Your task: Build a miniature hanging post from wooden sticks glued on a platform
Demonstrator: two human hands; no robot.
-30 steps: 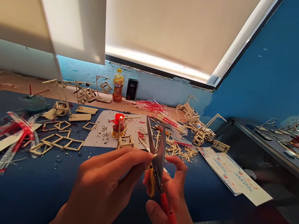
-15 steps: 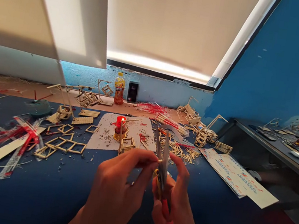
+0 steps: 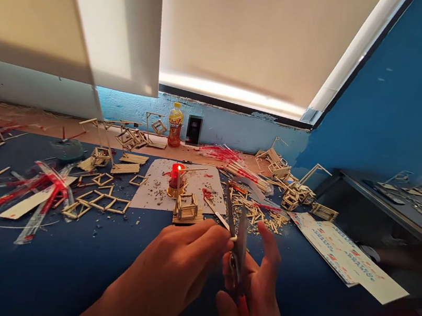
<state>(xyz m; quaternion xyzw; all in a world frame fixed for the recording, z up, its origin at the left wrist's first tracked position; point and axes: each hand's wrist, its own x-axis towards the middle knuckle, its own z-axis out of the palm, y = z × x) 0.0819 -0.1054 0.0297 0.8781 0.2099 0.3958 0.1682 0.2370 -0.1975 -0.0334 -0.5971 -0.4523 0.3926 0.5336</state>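
My left hand (image 3: 175, 261) is closed in a pinch on a thin wooden stick (image 3: 234, 238), most of it hidden by the fingers. The stick's pale end lies between the parted blades of red-handled scissors (image 3: 241, 244). These are gripped by my right hand (image 3: 265, 287), its index finger raised off the handle. Just beyond my hands, a small stick-built frame (image 3: 188, 210) with an upright post stands on the table, partly in front of a lit red candle (image 3: 177, 174) in a gold-coloured holder.
Scrap-littered white board (image 3: 146, 190) lies under the candle. Cut stick pieces (image 3: 265, 220) are heaped right of it, near printed card sheets (image 3: 350, 258). Joined stick squares (image 3: 103, 200) and red plastic wrappers (image 3: 50, 189) lie left. A drink bottle (image 3: 175, 127) stands behind.
The view has shifted slightly, so the table things sit further right. Both hands are a little lower and further right, and the small stick frame is less covered by my left hand.
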